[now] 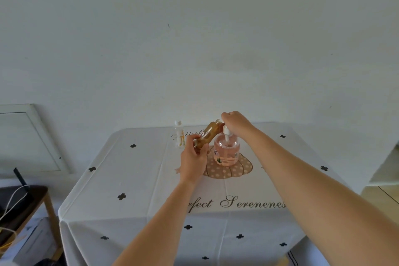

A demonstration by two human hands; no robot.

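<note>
We tilt a slim amber plastic bottle [208, 135] above the round pink pump bottle [226, 154].
Our left hand [194, 158] grips its lower end, left of the pump bottle on the cloth-covered desk [140, 179]; the long axis climbs rightwards, its threaded neck meeting our right hand [236, 123] just above the pump head. The right fingers [226, 117] curl at that neck; whether they pinch a cap we cannot tell.

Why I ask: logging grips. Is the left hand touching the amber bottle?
Touching. Head view: the left hand grips the amber bottle near its base.
</note>
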